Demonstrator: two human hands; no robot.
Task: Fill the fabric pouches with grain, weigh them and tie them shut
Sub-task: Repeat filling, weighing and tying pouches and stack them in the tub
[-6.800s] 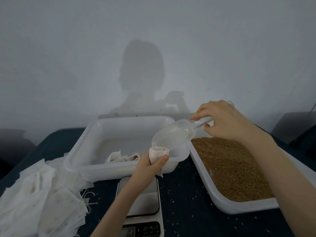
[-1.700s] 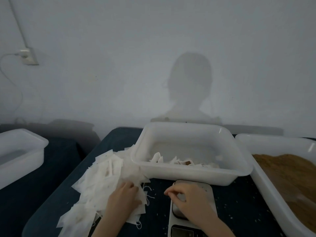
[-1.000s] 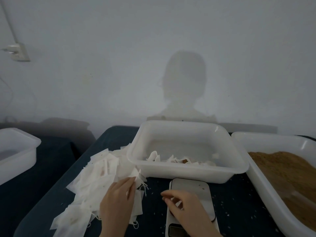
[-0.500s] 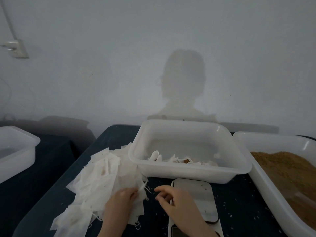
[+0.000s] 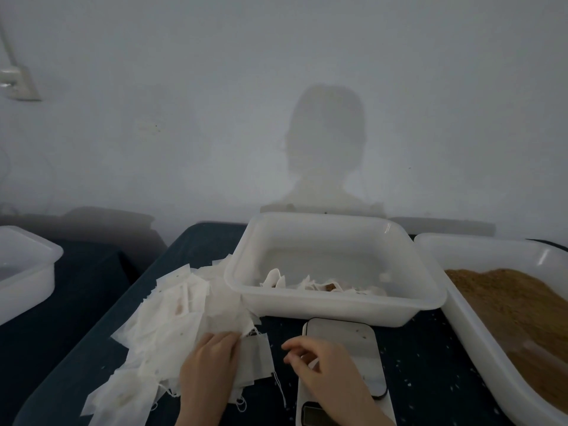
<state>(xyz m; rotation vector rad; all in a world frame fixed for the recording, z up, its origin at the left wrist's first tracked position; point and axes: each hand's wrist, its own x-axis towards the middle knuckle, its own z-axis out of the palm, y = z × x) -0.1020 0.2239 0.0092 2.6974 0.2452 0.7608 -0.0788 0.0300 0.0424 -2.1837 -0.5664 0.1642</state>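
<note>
Far left I see a white tub (image 5: 26, 272) on a separate dark surface, apart from the work. On my desk (image 5: 430, 364) the heap of empty fabric pouches (image 5: 172, 321) spreads from the left edge toward the middle, thin white squares lying flat and overlapped, a few with loose drawstrings trailing off the near side. My left hand (image 5: 209, 373) rests on the heap's right edge, its grip flat and open, fingers straight and pressing the top pouch (image 5: 256, 356), which sticks out to the right of the fingertips with its long side running away from me. My right hand (image 5: 325, 373) hovers just beside that pouch, above the near-left corner of the kitchen scale (image 5: 341, 358); its fingers are loosely curled and hold nothing that I can make out, so I read that grip as open. The pouch lies between the two hands, touching the left, just left of the right, so I judge the right is placed to peel it off while the left pins the stack. Behind the scale sits the white bin (image 5: 335, 305) with several filled pouches (image 5: 322, 285) on its floor. At far right the long tray (image 5: 461, 309) holds brown grain (image 5: 516, 309). Scattered grains dot the desk.
</note>
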